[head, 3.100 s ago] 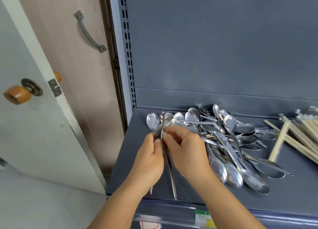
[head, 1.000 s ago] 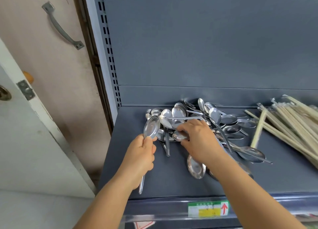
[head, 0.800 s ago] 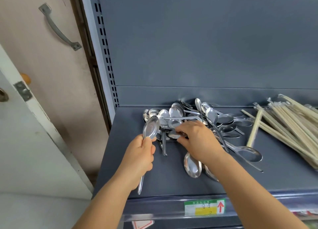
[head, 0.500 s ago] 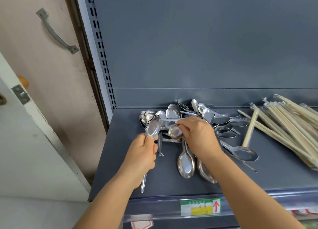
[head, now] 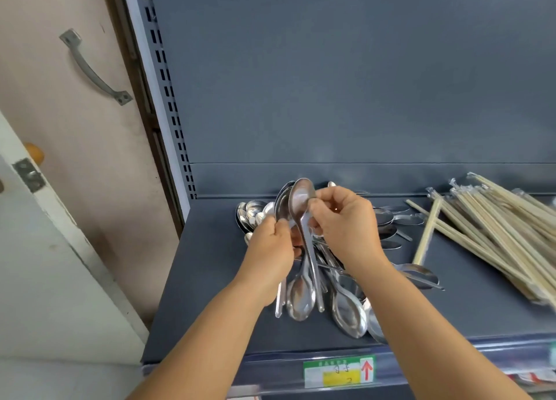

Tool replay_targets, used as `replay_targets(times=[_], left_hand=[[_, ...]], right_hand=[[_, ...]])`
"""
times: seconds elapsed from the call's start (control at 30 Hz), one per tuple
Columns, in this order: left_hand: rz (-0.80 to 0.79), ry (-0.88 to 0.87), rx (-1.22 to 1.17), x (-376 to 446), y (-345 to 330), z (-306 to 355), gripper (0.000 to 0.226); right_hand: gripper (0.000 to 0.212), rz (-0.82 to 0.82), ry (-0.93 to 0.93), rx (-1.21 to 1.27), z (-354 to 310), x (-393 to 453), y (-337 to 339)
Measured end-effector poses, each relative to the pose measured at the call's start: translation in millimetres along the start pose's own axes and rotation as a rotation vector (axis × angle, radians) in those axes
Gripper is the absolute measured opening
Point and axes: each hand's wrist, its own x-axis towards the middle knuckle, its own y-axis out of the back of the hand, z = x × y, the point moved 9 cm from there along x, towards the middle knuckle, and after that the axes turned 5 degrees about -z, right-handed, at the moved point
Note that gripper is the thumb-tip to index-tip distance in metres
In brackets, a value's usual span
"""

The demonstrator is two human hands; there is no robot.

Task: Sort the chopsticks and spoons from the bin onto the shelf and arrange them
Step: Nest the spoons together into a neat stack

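A loose heap of steel spoons (head: 388, 219) lies on the dark grey shelf (head: 210, 294). My left hand (head: 270, 249) grips a small stack of spoons (head: 282, 202) by their handles, bowls up. My right hand (head: 346, 228) pinches one spoon (head: 301, 199) at its neck and holds it against that stack. Other spoons (head: 346, 312) lie under my hands toward the shelf's front edge. Wrapped wooden chopsticks (head: 496, 228) are piled at the right of the shelf.
The shelf's back panel (head: 346, 83) rises behind the heap. A white slotted upright (head: 162, 98) bounds the shelf on the left. A price label strip (head: 338, 372) runs along the front edge. A door with a metal handle (head: 93, 68) stands at the left.
My right hand has lifted one spoon out of the heap and brought it up beside the stack in my left hand. The view has shifted slightly.
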Motion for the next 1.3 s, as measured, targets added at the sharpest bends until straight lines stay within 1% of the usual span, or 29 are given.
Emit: replay_targets(times=[0.1, 0.2, 0.27, 0.37, 0.43, 0.53, 0.6, 0.67, 0.73, 0.87, 0.93, 1.0, 1.07, 1.2, 1.3], left_hand=[[-0.052, 0.039, -0.057, -6, -10, -1, 0.028], [-0.100, 0.049, -0.114, -15, -16, -1, 0.028], [-0.111, 0.045, -0.108, -20, -14, -3, 0.026], [-0.096, 0.045, -0.015, -26, -2, -9, 0.025], [-0.066, 0.045, 0.033, -30, 10, -13, 0.023], [0.003, 0.066, 0.006, -33, 30, -21, 0.021], [0.026, 0.084, -0.028, -36, 37, -27, 0.021], [0.035, 0.100, -0.041, -39, 41, -34, 0.018], [0.037, 0.109, -0.047, -42, 43, -38, 0.015], [0.039, 0.119, -0.081, -47, 46, -40, 0.017], [0.045, 0.128, -0.118, -48, 48, -41, 0.020], [0.048, 0.128, -0.142, -48, 50, -40, 0.021], [0.049, 0.127, -0.146, -49, 51, -40, 0.021], [0.032, 0.120, -0.174, -49, 47, -36, 0.019], [0.036, 0.094, -0.172, -47, 45, -31, 0.019]], right_hand=[[0.012, -0.003, -0.096, 0.041, 14, -2, -1], [0.008, -0.025, -0.114, -0.053, 25, -4, -3], [0.008, -0.088, -0.089, -0.138, 27, -8, -8], [0.003, -0.196, 0.014, -0.257, 22, -18, -18], [0.014, -0.304, 0.121, -0.426, 17, -28, -25], [0.035, -0.514, 0.313, -0.717, 23, -44, -44], [0.045, -0.568, 0.410, -0.822, 27, -51, -52], [0.049, -0.549, 0.489, -0.854, 25, -53, -55], [0.048, -0.499, 0.538, -0.847, 24, -52, -55], [0.031, -0.394, 0.626, -0.837, 17, -52, -53], [0.026, -0.373, 0.689, -0.840, 15, -53, -54], [0.023, -0.345, 0.705, -0.810, 14, -53, -52], [0.020, -0.288, 0.685, -0.721, 9, -51, -47], [0.022, -0.118, 0.612, -0.401, -12, -48, -27], [0.023, -0.090, 0.445, -0.187, -24, -47, -21]])
